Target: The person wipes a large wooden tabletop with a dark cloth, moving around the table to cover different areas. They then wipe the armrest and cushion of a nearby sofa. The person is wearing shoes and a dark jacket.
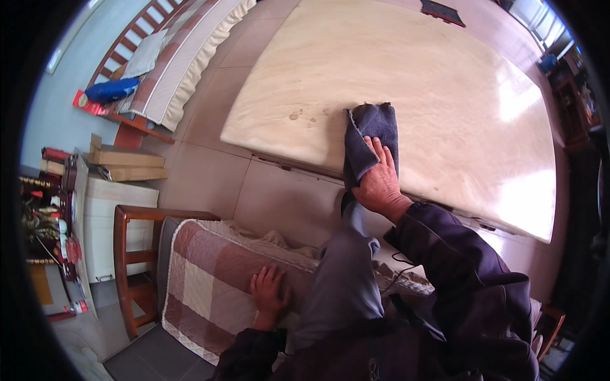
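A folded dark blue-grey cloth [369,126] lies on the near side of a low, cream marble-patterned table [419,62], its near end reaching the edge. My right hand [380,183] presses on the cloth, fingers stretched forward along it; a loose flap lies beside the fingers, and the thumb is mostly hidden. My left hand [270,290] rests palm down on a quilted checked seat cover [228,266], fingers slightly apart and holding nothing. Several brownish wet-looking spots [295,115] mark the tabletop left of the cloth.
My bent leg [350,281] stands between the seat and the table. A wooden armrest [138,262] bounds the seat at left. Behind it are cardboard boxes [131,162] and a white cabinet [121,205]. A second slatted wooden seat [138,47] holds a blue item [112,89]. A dark tray-like object [443,12] sits at the table's far edge.
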Action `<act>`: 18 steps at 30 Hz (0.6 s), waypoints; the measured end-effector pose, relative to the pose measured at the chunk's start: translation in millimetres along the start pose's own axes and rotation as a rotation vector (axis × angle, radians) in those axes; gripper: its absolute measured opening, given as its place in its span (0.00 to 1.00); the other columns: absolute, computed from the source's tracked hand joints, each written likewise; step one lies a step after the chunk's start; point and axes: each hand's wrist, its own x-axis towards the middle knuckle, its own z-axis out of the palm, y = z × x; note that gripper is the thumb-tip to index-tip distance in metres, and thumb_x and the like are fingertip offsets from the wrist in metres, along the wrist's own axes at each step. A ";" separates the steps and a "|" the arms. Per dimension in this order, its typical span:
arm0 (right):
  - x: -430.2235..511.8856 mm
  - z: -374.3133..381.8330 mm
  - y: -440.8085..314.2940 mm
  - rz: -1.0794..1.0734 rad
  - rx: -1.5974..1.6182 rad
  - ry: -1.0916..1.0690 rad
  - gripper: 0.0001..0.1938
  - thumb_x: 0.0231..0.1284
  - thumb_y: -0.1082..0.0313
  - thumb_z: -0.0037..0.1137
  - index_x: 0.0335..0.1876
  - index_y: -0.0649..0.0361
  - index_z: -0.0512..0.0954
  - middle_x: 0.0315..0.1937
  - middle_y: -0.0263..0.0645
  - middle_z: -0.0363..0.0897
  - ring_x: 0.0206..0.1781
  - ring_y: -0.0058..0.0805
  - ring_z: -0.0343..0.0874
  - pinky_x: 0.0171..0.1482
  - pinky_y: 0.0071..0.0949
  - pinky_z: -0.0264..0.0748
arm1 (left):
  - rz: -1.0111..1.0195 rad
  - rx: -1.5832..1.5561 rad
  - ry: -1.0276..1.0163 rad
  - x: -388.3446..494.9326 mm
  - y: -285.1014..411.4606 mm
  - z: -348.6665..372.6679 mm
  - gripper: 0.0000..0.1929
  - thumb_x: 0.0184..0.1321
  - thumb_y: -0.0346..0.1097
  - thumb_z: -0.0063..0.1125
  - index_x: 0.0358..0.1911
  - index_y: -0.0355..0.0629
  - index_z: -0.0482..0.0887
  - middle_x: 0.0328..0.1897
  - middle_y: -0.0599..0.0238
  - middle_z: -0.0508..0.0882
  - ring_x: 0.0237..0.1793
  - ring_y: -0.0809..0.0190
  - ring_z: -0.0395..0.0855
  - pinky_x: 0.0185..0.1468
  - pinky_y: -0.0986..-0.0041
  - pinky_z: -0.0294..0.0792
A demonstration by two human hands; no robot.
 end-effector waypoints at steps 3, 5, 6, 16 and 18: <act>24.4 12.6 -20.2 -0.067 -0.015 -0.029 0.44 0.55 0.58 0.61 0.80 0.64 0.59 0.81 0.59 0.53 0.84 0.60 0.48 0.82 0.53 0.44 | -0.019 -0.037 -0.020 -0.2 0.8 -2.3 0.25 0.59 0.50 0.64 0.61 0.54 0.85 0.72 0.61 0.78 0.76 0.48 0.68 0.78 0.45 0.52; 41.3 25.2 -36.6 -0.122 -0.035 -0.031 0.44 0.56 0.58 0.60 0.80 0.63 0.59 0.81 0.58 0.53 0.84 0.59 0.48 0.82 0.53 0.44 | -0.018 -0.064 -0.003 -0.8 0.7 -2.9 0.25 0.59 0.50 0.65 0.61 0.55 0.84 0.72 0.61 0.78 0.76 0.48 0.68 0.78 0.45 0.52; 50.8 32.7 -46.5 -0.153 -0.049 -0.022 0.44 0.57 0.57 0.60 0.80 0.63 0.58 0.81 0.58 0.52 0.84 0.59 0.48 0.83 0.52 0.44 | -0.017 -0.063 -0.013 -1.0 0.3 -2.8 0.26 0.59 0.50 0.66 0.61 0.56 0.84 0.72 0.61 0.78 0.76 0.48 0.68 0.78 0.45 0.53; 134.1 88.9 -136.0 -0.403 -0.213 -0.067 0.34 0.68 0.60 0.47 0.79 0.67 0.62 0.83 0.51 0.51 0.86 0.49 0.47 0.84 0.47 0.41 | -0.026 -0.090 -0.014 -4.5 -2.3 0.7 0.28 0.58 0.53 0.67 0.63 0.59 0.84 0.74 0.64 0.77 0.76 0.51 0.68 0.77 0.47 0.54; 148.6 97.0 -149.2 -0.441 -0.250 -0.064 0.33 0.68 0.60 0.47 0.77 0.67 0.65 0.83 0.51 0.51 0.85 0.49 0.48 0.84 0.47 0.42 | -0.024 -0.096 -0.015 -3.9 -2.8 1.5 0.28 0.58 0.53 0.67 0.63 0.59 0.84 0.74 0.65 0.77 0.76 0.51 0.68 0.77 0.48 0.54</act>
